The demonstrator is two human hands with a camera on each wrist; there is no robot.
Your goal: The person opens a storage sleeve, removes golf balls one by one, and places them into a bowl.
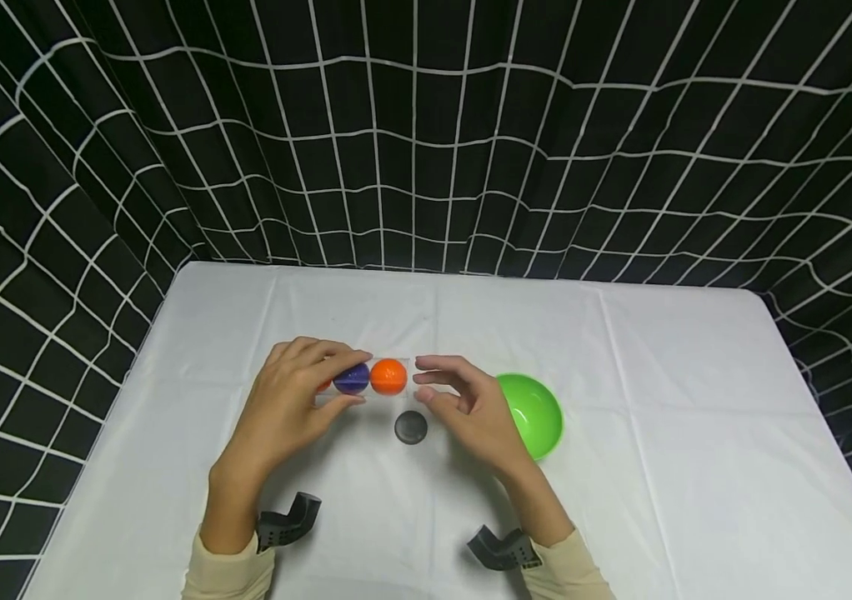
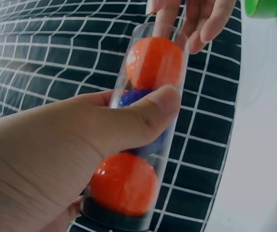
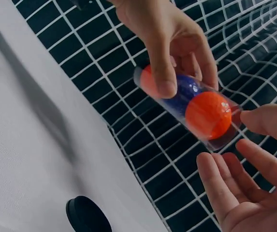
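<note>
Gripped between thumb and fingers of the left hand (image 1: 287, 400), a clear tube (image 3: 189, 108) lies sideways over the white table (image 1: 696, 433), with an orange ball (image 1: 388, 377) at its right end, a purple ball (image 1: 352, 380) in the middle and a second orange ball (image 2: 123, 184) at left. Beside its right end, the right hand (image 1: 477, 410) is loosely spread; contact cannot be told. Nearer sits a black cap (image 1: 411, 427); right, a green bowl (image 1: 538, 417).
</note>
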